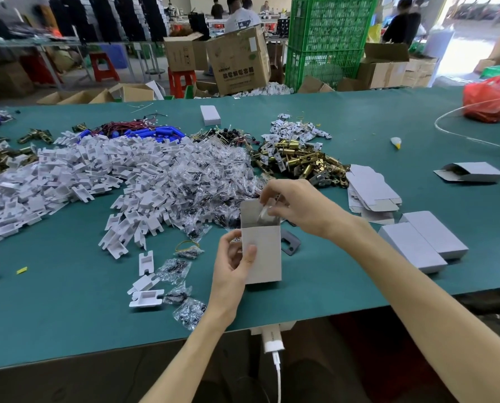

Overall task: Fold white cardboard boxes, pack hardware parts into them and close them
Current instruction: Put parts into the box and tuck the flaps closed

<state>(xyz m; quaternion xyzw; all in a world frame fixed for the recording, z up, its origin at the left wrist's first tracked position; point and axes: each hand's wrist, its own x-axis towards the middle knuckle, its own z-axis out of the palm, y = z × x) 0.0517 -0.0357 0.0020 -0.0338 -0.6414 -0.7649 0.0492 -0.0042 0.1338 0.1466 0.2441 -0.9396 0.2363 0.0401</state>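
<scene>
Left hand (pixel 233 263) grips one white box (pixel 264 251), upright over the green table (pixel 68 301), its top open. Right hand (pixel 293 205) pinches one small pale thing (pixel 267 213) (too blurry to name) at the box's open top. Two closed boxes (pixel 411 247) lie side by side nearby, touching.

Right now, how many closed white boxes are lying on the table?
3. Two lie side by side at the right: near box, far box; third box sits beyond the parts piles. More may be hidden under piles.
</scene>
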